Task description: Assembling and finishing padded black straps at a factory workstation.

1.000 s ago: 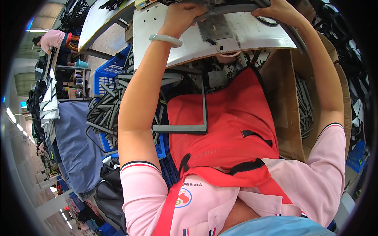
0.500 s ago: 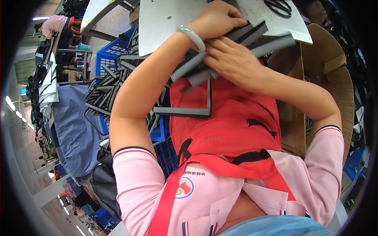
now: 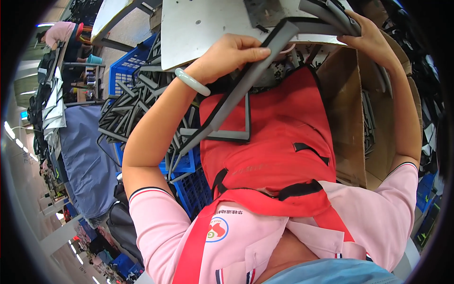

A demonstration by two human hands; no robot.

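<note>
A grey strip with black edging (image 3: 239, 90) slants across the front of my red apron (image 3: 265, 161). Its upper part bends to the right at the table. My left hand (image 3: 231, 57), with a pale green bangle at the wrist, pinches this strip between thumb and fingers below the bend. Over the table's right end, my right hand (image 3: 371, 40) is closed round a bundle of similar grey strips (image 3: 326, 14). The long strip's bent end reaches that hand. Behind the slanting strip, an L-shaped grey strip (image 3: 247, 113) hangs by the apron's left side.
A white table (image 3: 189, 33) stands ahead, with a dark flat plate (image 3: 265, 12) on it. To the left, a blue crate (image 3: 124, 71) holds a heap of grey strips (image 3: 123, 113). An open cardboard box (image 3: 343, 113) stands at the right. Far left, another person (image 3: 64, 33) bends over.
My hands have moved apart, the right one up and to the right with the bundle, the left one down and to the left. The long strip now stretches between them.
</note>
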